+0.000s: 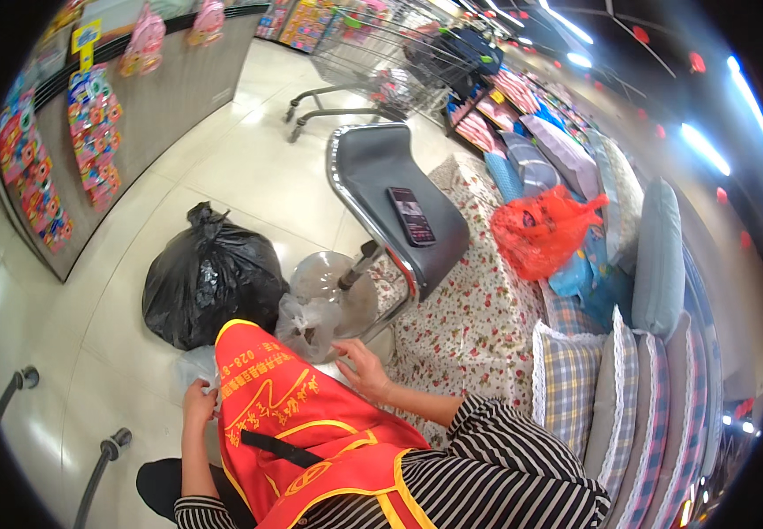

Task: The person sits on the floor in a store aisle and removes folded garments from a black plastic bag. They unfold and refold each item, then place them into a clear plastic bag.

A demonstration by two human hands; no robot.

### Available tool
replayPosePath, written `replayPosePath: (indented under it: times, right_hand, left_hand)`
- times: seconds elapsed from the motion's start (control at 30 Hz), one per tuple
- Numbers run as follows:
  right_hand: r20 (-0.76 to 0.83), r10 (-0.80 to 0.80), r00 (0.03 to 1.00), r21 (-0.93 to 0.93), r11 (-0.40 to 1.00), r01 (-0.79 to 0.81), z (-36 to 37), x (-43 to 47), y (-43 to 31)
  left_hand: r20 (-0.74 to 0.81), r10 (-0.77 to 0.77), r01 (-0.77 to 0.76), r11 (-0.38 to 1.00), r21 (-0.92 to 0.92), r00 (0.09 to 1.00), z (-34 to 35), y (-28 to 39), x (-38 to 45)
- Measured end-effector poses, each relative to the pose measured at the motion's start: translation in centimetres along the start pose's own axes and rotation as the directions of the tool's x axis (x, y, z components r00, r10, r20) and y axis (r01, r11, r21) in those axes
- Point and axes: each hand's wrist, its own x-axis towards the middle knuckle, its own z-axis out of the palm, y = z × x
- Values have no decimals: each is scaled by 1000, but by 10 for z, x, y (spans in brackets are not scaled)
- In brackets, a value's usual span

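My left hand is at the left edge of the red apron, fingers curled beside a pale translucent plastic bag. Whether it grips that bag cannot be made out. To the right of the apron, my right hand has its fingers apart, their tips close to a knotted translucent bag with something dark inside. This bag stands by the round metal base of a stool. Just beyond the apron, a full, tied black garbage bag rests on the floor.
A smartphone lies on the black stool seat. At right, floral cloth covers a display with a red plastic bag and several pillows. A shopping cart stands beyond; a counter is at left.
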Motion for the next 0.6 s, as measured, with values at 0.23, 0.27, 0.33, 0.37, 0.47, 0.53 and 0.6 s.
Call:
replayPosePath:
  times: [0.23,0.27,0.33,0.37,0.47,0.53,0.6]
  right_hand:
    - [-568,-27,823,-74,997,-18,-173,133,27]
    - [-657,-34,753,-68,998,-15,-212,157,29]
    - [-794,-88,601,-126,992,-21,-306,184,25]
    - [-840,-183,510,-220,975,-12,-353,194,31]
    - [-956,-118,269,-182,957,-225,-487,181,17]
    - [-972,-79,220,-127,968,-215,-507,215,20]
    - [-963,-95,253,-155,962,-226,-522,233,28]
  left_hand:
    - [126,-32,51,987,-153,992,-1,4,14]
    - [141,-37,59,987,-153,989,0,8,13]
    - [156,-21,50,982,-183,987,8,2,23]
    - [150,-20,50,979,-200,989,7,-4,29]
    - [83,-35,49,982,-182,996,24,-9,37]
    - [-23,-66,60,974,-219,998,1,-20,43]
    - [-70,-124,95,941,-324,990,-3,-55,52]
